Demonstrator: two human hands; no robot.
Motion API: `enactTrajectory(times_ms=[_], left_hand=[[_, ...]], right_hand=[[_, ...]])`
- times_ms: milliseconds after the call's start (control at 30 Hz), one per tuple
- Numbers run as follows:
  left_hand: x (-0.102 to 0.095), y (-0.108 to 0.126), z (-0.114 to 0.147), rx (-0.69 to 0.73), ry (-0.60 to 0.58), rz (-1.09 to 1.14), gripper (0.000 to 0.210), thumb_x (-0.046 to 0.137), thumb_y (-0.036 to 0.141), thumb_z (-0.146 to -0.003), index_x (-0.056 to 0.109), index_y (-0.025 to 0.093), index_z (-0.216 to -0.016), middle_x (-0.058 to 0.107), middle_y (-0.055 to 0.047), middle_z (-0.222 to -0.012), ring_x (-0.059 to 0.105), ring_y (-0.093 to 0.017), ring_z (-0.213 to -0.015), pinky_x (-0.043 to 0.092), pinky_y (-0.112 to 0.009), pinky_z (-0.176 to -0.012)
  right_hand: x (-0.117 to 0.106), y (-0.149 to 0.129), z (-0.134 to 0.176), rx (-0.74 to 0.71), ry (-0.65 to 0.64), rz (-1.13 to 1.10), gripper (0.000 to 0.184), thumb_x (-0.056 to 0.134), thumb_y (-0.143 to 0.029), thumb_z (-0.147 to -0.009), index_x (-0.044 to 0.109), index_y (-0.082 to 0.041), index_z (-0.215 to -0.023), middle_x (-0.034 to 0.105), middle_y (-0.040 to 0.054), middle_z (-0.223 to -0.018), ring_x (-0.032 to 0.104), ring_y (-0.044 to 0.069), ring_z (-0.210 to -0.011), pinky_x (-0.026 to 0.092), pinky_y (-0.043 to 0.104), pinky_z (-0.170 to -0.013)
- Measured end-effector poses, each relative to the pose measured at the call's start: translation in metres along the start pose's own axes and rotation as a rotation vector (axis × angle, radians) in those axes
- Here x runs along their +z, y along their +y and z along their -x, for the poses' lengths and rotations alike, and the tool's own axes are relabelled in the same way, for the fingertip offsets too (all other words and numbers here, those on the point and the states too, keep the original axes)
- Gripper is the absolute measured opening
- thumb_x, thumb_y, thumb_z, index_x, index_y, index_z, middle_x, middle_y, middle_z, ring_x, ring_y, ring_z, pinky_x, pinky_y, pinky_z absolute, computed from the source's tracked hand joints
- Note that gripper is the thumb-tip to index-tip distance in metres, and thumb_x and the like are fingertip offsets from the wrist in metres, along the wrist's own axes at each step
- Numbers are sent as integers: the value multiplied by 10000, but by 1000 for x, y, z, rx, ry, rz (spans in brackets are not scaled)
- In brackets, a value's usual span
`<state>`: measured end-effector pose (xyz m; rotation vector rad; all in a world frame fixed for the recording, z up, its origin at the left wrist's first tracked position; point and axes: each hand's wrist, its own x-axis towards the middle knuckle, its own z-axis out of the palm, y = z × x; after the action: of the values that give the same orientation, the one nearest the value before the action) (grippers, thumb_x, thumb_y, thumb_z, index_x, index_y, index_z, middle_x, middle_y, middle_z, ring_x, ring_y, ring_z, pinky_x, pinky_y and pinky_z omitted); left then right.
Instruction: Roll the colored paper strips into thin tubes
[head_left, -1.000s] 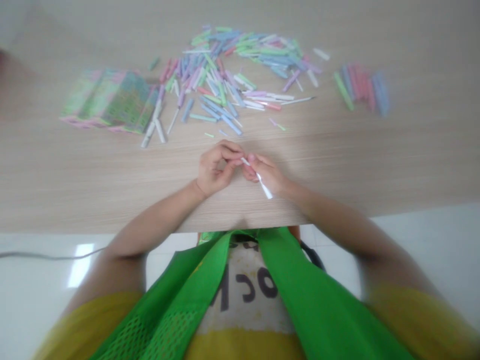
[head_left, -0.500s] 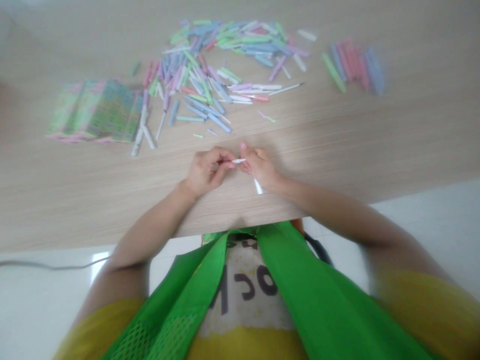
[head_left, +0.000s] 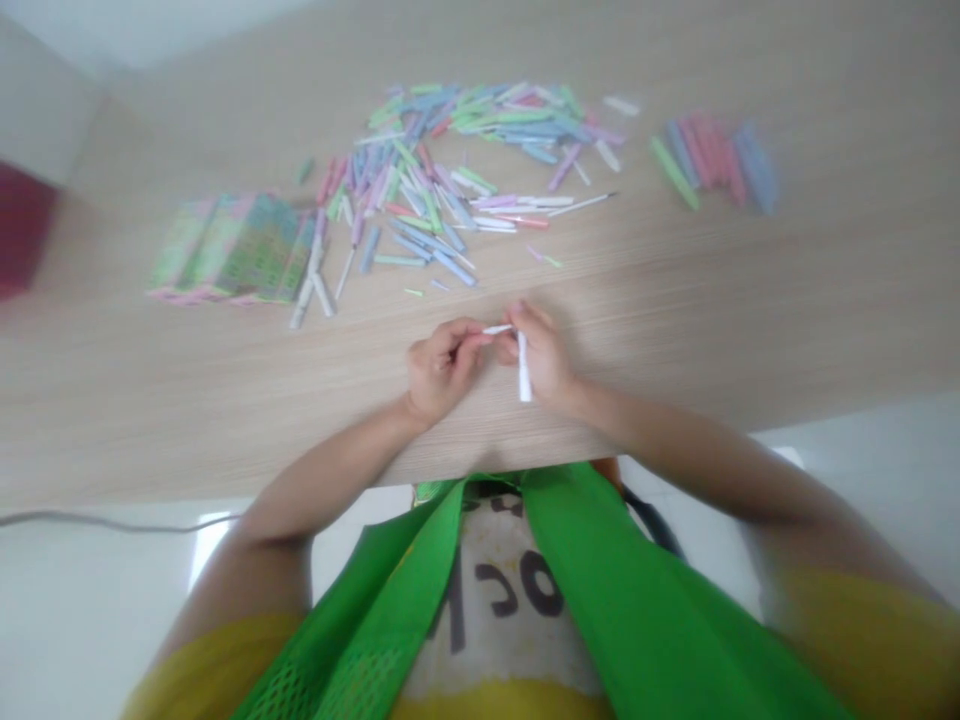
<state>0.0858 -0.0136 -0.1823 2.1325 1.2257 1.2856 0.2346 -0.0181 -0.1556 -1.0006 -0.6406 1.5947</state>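
Observation:
My left hand is closed, with its fingertips pinching one end of a slim white tapered piece. The other end of that piece meets the fingers of my right hand. Curled in my right hand is a white pen-like tube, its wider end pointing down toward the table edge. Blur hides whether the two white parts touch. Beyond my hands lies a loose pile of pastel pen-like tubes in blue, green, purple, pink and white, some with thin white rods.
Patterned green and pink packets lie at the left on the wooden table. A group of coloured tubes sits at the right. Tiny coloured bits lie just beyond my hands. A dark red object stands at the far left.
The view has shifted, so the table's contents appear lower and further right. My right hand has turned, and more of the white tube shows, now nearly upright in the picture.

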Motion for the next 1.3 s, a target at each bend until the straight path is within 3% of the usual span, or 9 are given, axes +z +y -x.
enactTrajectory(times_ms=[200,333,467,600,700,867,1000,1300], left_hand=[[2,-3,-3,-57,44,-13,311,603,489,-949,690,192,-985,653,27,-612,563,-85,-483,436,-207,-520],[2,-5,-3,-53,55,-25,286,610,469,-949,696,201,-999,664,23,-632,567,-88,-499,434,-213,-531],[-2,-4,-3,16,23,-14,224,615,409,-959,702,206,-997,668,31,-633,556,-76,-492,423,-202,-530],[-8,-6,-9,72,-50,-65,251,596,421,-969,708,197,-977,646,26,-593,557,-85,-491,424,-209,-541],[-11,-12,-17,189,-57,-122,259,609,418,-961,706,179,-945,684,4,-651,581,-85,-522,426,-209,-563],[-13,-15,-23,375,-14,-200,228,601,368,-975,694,165,-927,698,10,-662,578,-66,-509,401,-191,-545],[-13,-8,-20,410,14,-263,237,579,351,-991,692,151,-931,677,15,-623,564,-64,-480,393,-194,-528],[-11,0,-20,477,-27,-295,179,589,275,-980,709,154,-928,676,16,-606,566,-68,-469,388,-196,-531]], right_hand=[[6,-2,4,85,40,-106,511,582,-694,-869,408,-239,-713,365,-75,-518,277,80,-436,220,259,-439],[6,-7,10,150,-80,-157,546,599,-715,-840,398,-229,-693,408,-68,-565,269,66,-430,178,269,-427],[4,-5,14,142,-119,-136,528,667,-671,-817,401,-230,-698,374,-87,-539,244,58,-417,155,261,-426],[3,3,12,31,-53,-72,519,703,-635,-811,378,-244,-711,316,-111,-482,217,61,-405,146,249,-420],[2,6,7,-12,-9,-29,546,691,-665,-804,364,-244,-685,280,-112,-468,202,58,-396,140,247,-411],[0,7,0,73,9,66,619,570,-807,-789,413,-241,-592,274,-83,-409,200,59,-361,116,273,-389],[-2,8,-1,119,27,162,698,460,-869,-792,385,-242,-497,264,-49,-355,238,69,-337,135,292,-387],[-3,-2,0,168,-2,148,733,375,-790,-903,511,-206,-481,288,-50,-302,233,55,-306,131,282,-410]])
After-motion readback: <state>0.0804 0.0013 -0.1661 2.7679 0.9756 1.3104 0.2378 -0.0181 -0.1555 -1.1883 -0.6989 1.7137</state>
